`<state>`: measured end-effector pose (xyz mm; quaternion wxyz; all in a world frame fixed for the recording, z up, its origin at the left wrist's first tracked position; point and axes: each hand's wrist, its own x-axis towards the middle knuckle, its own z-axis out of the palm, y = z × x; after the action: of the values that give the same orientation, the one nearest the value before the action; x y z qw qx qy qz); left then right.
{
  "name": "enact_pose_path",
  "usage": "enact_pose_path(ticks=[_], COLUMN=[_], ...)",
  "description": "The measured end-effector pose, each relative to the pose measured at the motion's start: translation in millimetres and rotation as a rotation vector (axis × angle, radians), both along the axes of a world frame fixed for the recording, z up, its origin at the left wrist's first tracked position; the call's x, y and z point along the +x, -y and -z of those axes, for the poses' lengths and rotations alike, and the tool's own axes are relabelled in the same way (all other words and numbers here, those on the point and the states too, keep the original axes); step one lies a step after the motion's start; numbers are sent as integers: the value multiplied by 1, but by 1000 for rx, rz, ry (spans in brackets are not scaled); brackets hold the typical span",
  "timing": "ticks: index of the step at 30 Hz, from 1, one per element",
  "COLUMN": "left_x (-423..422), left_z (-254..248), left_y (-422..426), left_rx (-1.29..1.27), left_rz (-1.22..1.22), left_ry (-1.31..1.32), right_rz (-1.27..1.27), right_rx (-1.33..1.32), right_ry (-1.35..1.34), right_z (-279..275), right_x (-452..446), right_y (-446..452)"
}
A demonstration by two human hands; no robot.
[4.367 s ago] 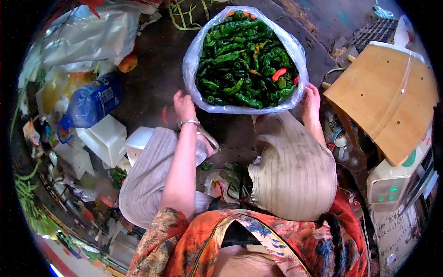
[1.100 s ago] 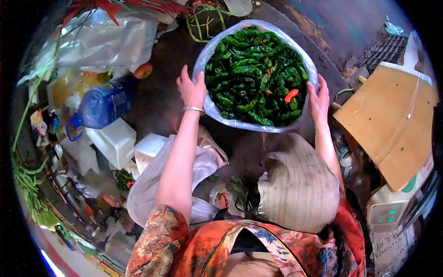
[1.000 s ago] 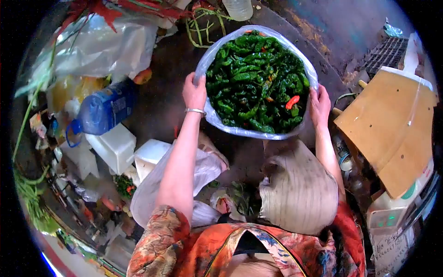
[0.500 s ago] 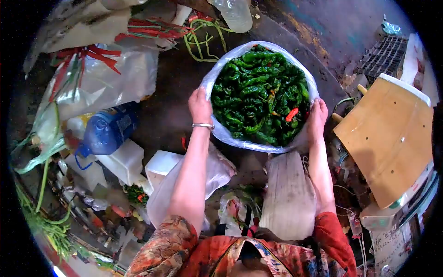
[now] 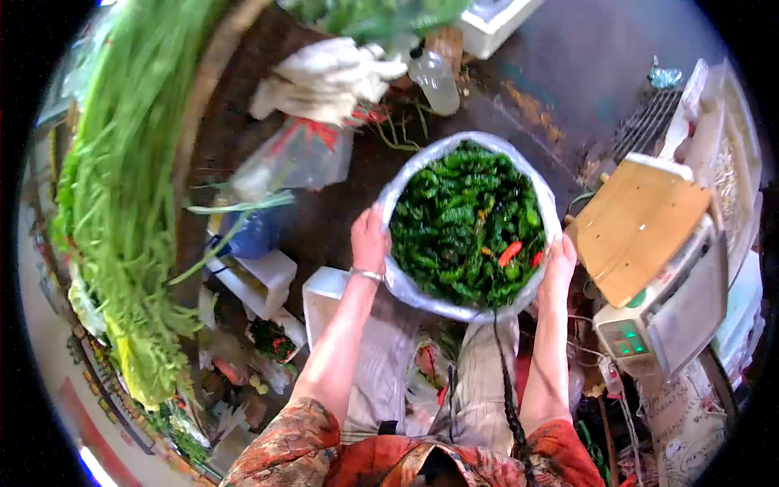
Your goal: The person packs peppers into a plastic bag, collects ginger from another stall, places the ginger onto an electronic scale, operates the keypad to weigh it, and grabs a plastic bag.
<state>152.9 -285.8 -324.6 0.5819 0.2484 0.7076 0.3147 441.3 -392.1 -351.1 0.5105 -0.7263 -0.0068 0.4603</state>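
A whitish plastic bag, its rim folded open into a round mouth, is full of wrinkled dark green peppers. A red pepper lies among them near the right side. My left hand grips the left edge of the bag, fingers on the outside. On the opposite edge, my right hand is closed on the plastic. The bag is in front of my knees, held between both hands; what lies under it is hidden.
At right stands a scale with lit green digits and a tan board on top. Long leafy greens fill the left. White foam boxes, a blue jug, a clear bottle and a white cloth lie around.
The view has shifted, bringing the greens at left and the scale's display into sight. Both hands keep hold of the bag, which now appears lower and closer to my body.
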Motion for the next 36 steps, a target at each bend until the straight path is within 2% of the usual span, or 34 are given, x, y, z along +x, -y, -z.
enact_pose_path(ticks=[3,4,6,9,10,14,16,18,19,20,22,24,26,27,28,31,32,33,35,36], left_x=[-2,1,18,21,22,32,47,52,55,59,64,68,74,77,74,82,85,88,90,93], left_z=[-56,-76,-134,-194,-212,-260,-287,-297,-302,-306,-311,-320,-328,-332,-331,-333,-331,-326,-320,-321], left_y=[3,2,-3,-1,1,-8,-19,-30,-37,-45,-65,-86,-108,-117,-128,-160,-168,-176,-199,-208], left_rx=[-69,-74,-53,-33,-19,-20,-30,-66,-84,-100,-165,-184,-174,-180,-181,-207,-193,-196,-187,-189], left_rz=[-57,-95,-79,-85,-77,-146,-133,-142,-120,-97,-56,-26,36,53,74,109,130,137,152,156], left_ry=[25,39,11,85,114,294,261,321,365,412,408,534,559,554,536,493,434,430,435,454], right_rz=[-80,4,-168,-132,-45,-181,-228,-156,-132,-220,-223,-101,-143,-124,-8,-3,-44,101,-5,-25], right_rx=[16,29,83,88,56,117,139,89,124,185,229,124,165,30,77,73,148,31,143,105], right_ry=[-30,-92,32,5,-6,-71,75,166,212,125,161,186,196,124,164,141,113,141,33,87], right_z=[-62,-80,-107,-173,-191,-253,-257,-283,-279,-312,-318,-336,-334,-346,-328,-338,-321,-338,-298,-317], right_x=[8,11,26,36,38,62,75,75,82,82,90,93,111,116,112,115,127,110,138,127], right_y=[-4,-9,-12,-24,-28,-55,-67,-86,-91,-105,-121,-143,-156,-167,-171,-184,-180,-202,-197,-218])
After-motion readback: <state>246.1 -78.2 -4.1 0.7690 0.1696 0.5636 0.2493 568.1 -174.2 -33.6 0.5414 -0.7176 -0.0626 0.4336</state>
